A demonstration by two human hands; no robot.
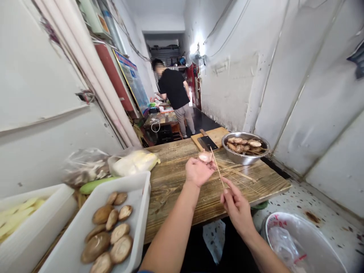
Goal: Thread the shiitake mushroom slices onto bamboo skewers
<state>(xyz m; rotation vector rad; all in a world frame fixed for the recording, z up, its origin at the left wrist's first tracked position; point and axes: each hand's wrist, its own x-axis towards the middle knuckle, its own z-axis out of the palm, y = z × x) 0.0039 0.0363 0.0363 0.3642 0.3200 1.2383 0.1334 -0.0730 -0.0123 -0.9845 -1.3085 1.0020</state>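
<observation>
My left hand [199,171] is closed round a mushroom [205,156], its pale side showing above the fingers. In my right hand [235,203] a thin wooden skewer [217,167] is pinched, slanting up and left past the mushroom; whether its tip touches the mushroom I cannot tell. Several loose skewers [239,173] lie on the wooden table [167,189] just beyond my hands. To the left, a white tray [146,197] holds several brown mushrooms [98,244], some cap up, some underside up. Skewered mushrooms [241,146] fill part of a steel bowl [247,158] at the far right.
A cleaver [207,142] rests on a cutting board [222,133] beside the bowl. Left are a tub [61,197] of pale slices, a green vegetable [95,185] and plastic bags [132,161]. A lined bin [301,242] stands lower right. Another person [173,89] stands farther back.
</observation>
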